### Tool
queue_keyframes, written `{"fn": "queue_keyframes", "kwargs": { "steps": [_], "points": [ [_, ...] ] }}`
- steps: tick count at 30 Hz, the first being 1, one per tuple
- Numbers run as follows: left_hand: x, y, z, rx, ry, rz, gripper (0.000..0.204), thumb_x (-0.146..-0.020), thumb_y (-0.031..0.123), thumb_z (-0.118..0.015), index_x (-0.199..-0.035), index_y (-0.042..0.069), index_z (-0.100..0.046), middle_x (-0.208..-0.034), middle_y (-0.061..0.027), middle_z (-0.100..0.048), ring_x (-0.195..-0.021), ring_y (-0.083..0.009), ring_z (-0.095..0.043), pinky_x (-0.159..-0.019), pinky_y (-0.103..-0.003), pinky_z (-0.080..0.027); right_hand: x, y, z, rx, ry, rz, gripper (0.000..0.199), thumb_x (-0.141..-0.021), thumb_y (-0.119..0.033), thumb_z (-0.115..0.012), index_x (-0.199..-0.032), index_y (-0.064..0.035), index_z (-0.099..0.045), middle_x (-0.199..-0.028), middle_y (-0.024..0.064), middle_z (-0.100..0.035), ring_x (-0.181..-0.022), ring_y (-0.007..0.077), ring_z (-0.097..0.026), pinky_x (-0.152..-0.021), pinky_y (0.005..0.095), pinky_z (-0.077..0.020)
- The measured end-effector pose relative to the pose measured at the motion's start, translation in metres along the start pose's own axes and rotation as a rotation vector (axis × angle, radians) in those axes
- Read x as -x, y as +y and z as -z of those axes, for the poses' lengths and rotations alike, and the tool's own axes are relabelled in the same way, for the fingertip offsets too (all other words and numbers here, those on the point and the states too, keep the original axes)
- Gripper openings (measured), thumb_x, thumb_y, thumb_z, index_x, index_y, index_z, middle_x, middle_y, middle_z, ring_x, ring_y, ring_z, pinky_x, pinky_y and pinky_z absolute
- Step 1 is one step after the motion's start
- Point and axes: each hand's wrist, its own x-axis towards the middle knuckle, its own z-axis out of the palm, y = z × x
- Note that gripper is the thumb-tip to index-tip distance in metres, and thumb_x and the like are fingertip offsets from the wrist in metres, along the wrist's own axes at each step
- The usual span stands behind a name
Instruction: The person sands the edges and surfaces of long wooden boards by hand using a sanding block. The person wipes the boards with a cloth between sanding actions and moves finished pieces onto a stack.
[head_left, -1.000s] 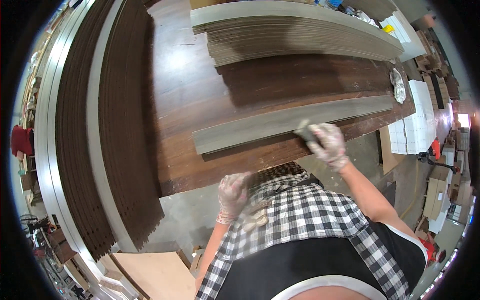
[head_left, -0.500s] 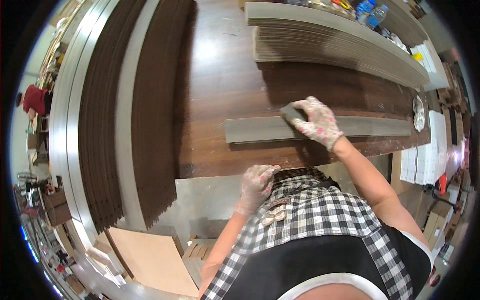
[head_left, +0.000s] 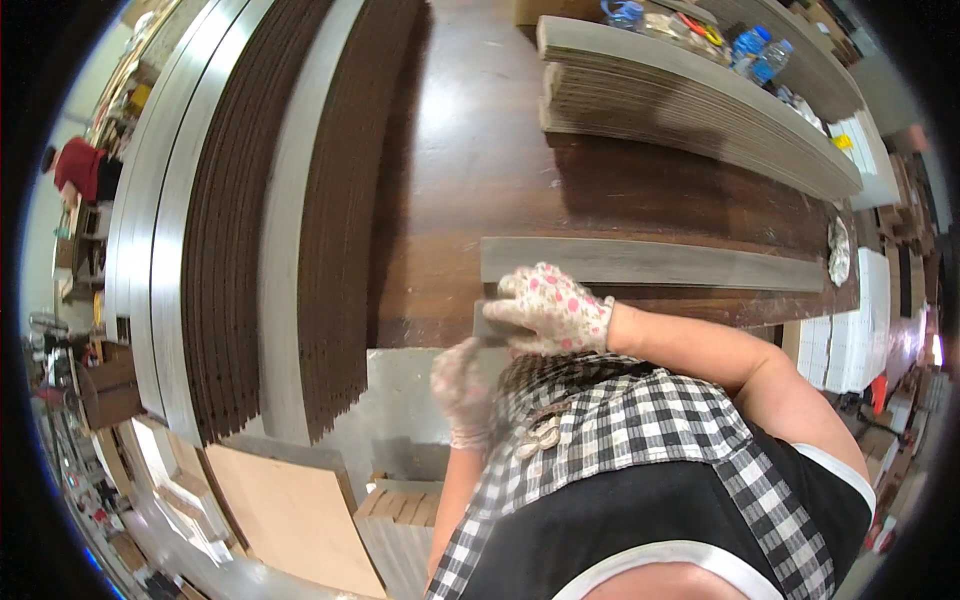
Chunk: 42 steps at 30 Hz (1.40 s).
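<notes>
My right hand (head_left: 552, 310), in a white glove with pink flowers, grips a small dark grey block (head_left: 488, 326) at the table's front edge. What kind of block it is, I cannot make out. My left hand (head_left: 462, 388), gloved too, is right by the block's lower side and blurred. Its fingers are too smeared to tell whether they touch the block. Beyond my right hand, a long grey board (head_left: 660, 262) lies across the dark brown tabletop (head_left: 440, 240).
Long boards stand stacked on the left (head_left: 335, 220), and another pile of grey boards (head_left: 690, 110) lies at the back right. Water bottles (head_left: 770, 62) stand behind that pile. A crumpled white cloth (head_left: 838, 250) rests at the right edge. A person in red (head_left: 80, 168) is far left.
My right hand has come off the board, toward me and left, with the grey block. My left hand has shifted left and slightly down. The whole view has shifted a little.
</notes>
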Motion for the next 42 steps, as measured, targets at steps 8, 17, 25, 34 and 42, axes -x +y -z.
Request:
{"fn": "queue_keyframes", "kwargs": {
  "steps": [8,17,25,34,42],
  "points": [
    [-0.024,-0.002,-0.016,0.141,0.153,0.040,0.036,-0.083,-0.012,-0.051,-0.113,-0.001,-0.068,-0.109,-0.0126,-0.063,-0.101,-0.0242,-0.063,-0.092,-0.035,-0.054,0.066,0.041,0.020,-0.684,0.384,-0.437,0.050,-0.083,-0.017,-0.075,-0.128,-0.0011,-0.058,-0.119,0.0126,-0.063,-0.110,0.0242,-0.062,-0.096,0.0364,-0.0486],
    [-0.072,0.071,-0.153,0.328,-0.095,-0.212,0.027,-0.083,-0.011,-0.062,-0.105,0.003,-0.068,-0.097,-0.0114,-0.066,-0.091,-0.0256,-0.062,-0.081,-0.036,-0.051,0.226,0.188,0.122,-1.529,0.946,-0.618,0.057,-0.084,-0.014,-0.074,-0.133,0.0011,-0.049,-0.118,0.0068,-0.063,-0.099,0.0179,-0.064,-0.085,0.0337,-0.0547],
    [-0.043,0.123,-0.182,0.254,-0.301,-0.178,0.032,-0.076,-0.012,-0.060,-0.102,0.004,-0.069,-0.094,-0.0104,-0.067,-0.087,-0.0280,-0.063,-0.080,-0.038,-0.051,0.398,0.324,0.274,0.033,1.283,-0.943,0.049,-0.083,-0.021,-0.079,-0.125,-0.0030,-0.062,-0.116,0.0053,-0.067,-0.108,0.0165,-0.060,-0.097,0.0327,-0.0464],
    [-0.021,0.140,-0.175,0.085,-0.292,-0.167,0.034,-0.072,0.003,-0.060,-0.104,0.007,-0.071,-0.092,-0.0097,-0.067,-0.087,-0.0289,-0.062,-0.080,-0.038,-0.050,0.423,0.379,0.298,0.337,0.987,-1.534,0.054,-0.088,-0.042,-0.064,-0.129,-0.0082,-0.053,-0.111,0.0235,-0.068,-0.109,0.0396,-0.063,-0.096,0.0486,-0.0465],
    [-0.051,0.150,-0.191,0.022,-0.352,-0.160,0.035,-0.077,-0.009,-0.058,-0.107,0.005,-0.069,-0.101,-0.0103,-0.068,-0.095,-0.0282,-0.061,-0.088,-0.038,-0.049,0.378,0.305,0.292,0.125,1.372,-1.043,0.050,-0.088,-0.037,-0.068,-0.124,-0.0073,-0.048,-0.100,0.0185,-0.067,-0.096,0.0317,-0.066,-0.085,0.0433,-0.0526]
  ]
}}
